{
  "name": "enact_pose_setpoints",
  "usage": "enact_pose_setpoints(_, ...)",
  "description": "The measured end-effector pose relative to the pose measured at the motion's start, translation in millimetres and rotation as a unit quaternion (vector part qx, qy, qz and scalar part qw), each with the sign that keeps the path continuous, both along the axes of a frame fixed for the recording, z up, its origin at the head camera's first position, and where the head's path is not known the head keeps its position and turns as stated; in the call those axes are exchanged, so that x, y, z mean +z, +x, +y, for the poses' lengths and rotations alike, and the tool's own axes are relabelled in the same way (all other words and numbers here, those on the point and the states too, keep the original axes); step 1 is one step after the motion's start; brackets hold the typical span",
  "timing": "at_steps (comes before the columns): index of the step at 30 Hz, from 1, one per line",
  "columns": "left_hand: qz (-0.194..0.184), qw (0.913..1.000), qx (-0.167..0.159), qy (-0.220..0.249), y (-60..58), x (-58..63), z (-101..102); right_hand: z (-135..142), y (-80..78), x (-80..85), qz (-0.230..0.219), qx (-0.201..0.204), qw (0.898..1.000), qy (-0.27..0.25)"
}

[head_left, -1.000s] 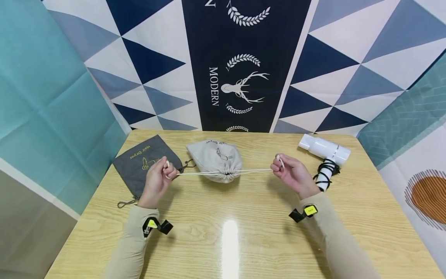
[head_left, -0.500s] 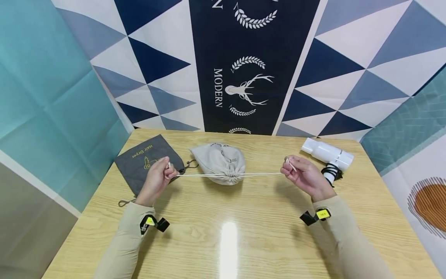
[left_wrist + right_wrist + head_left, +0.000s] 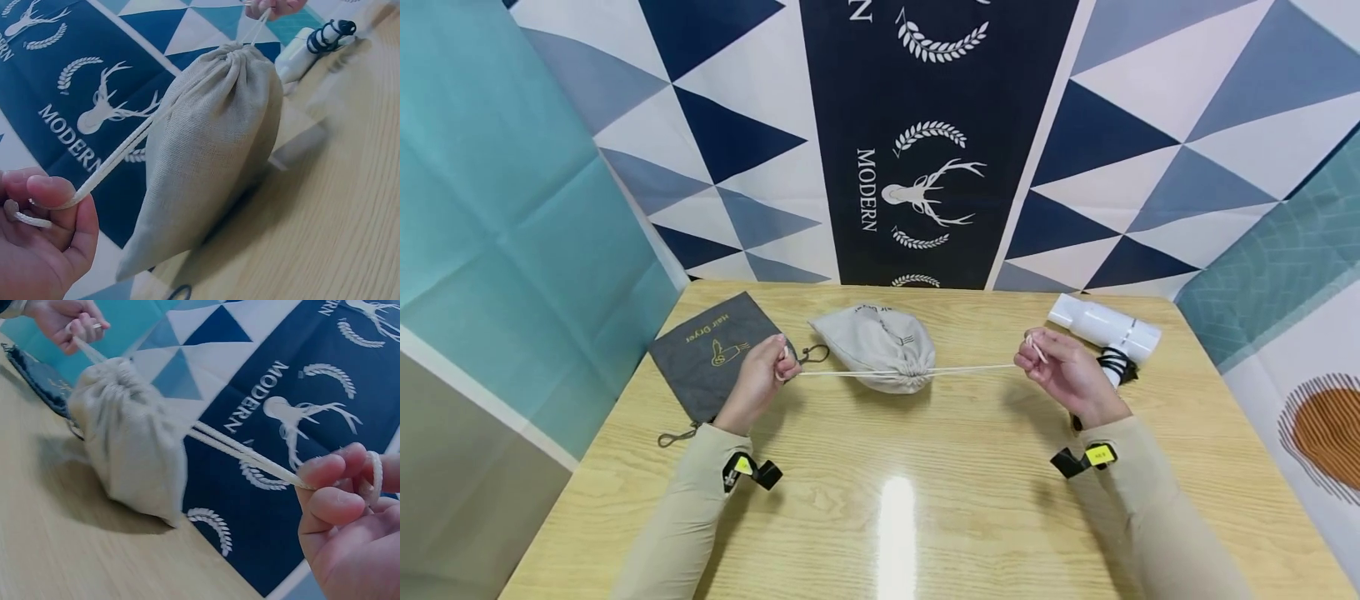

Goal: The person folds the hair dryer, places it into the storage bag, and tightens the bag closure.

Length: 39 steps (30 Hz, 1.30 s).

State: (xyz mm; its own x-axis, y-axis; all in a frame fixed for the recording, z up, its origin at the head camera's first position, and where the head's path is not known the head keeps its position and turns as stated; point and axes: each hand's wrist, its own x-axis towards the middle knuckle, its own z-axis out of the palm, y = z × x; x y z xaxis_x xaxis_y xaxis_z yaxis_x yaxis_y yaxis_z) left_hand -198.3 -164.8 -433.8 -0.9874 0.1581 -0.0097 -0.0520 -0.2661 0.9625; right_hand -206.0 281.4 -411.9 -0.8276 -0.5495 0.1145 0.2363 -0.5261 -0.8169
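In the head view, a beige drawstring bag [image 3: 883,342] sits on the table with its mouth gathered small. White drawstrings [image 3: 973,369] run taut out of both sides of the mouth. My left hand [image 3: 758,379] holds one cord end between thumb and curled fingers, and a short loop of cord shows at the palm in the left wrist view. The opposite cord end is gripped by my right hand [image 3: 1071,379]. Two strands enter the fingers there in the right wrist view. From the left wrist, the bag [image 3: 212,137] looks full and bulging.
A flat dark grey pouch [image 3: 700,346] marked "Hair Dryer" lies at the left, partly behind my left hand. At the right lies a white hair dryer [image 3: 1105,323] with a black cord wound round its handle. Patterned cloth [image 3: 745,142] hangs behind the table.
Over the second my right hand has moved right. In the last half second my left hand and the bag's mouth have also shifted right. Both hands keep hold of the drawstrings.
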Motion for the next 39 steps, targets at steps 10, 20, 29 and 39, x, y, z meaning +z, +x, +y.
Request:
enact_pose_setpoints(10, 0.01, 0.9985, -0.05, -0.021, -5.6, -5.1, 28, 23, 19.8, 24.2, 0.151, 0.033, 0.987, 0.052)
enact_pose_setpoints(20, 0.065, 0.9808, -0.172, -0.064, 1.8, -1.6, 36, -15, 58.0, 77.3, 0.449, 0.146, 0.878, -0.084)
enact_pose_setpoints(29, 0.033, 0.9721, -0.21, -0.099, -0.1, -10.1, 34, -23, 59.6, 74.9, 0.516, 0.301, 0.802, 0.023)
enact_pose_setpoints(39, 0.043, 0.9867, -0.097, -0.123, -16.2, -10.5, 37, 9, 34.3, 34.4, 0.374, 0.288, 0.854, 0.218)
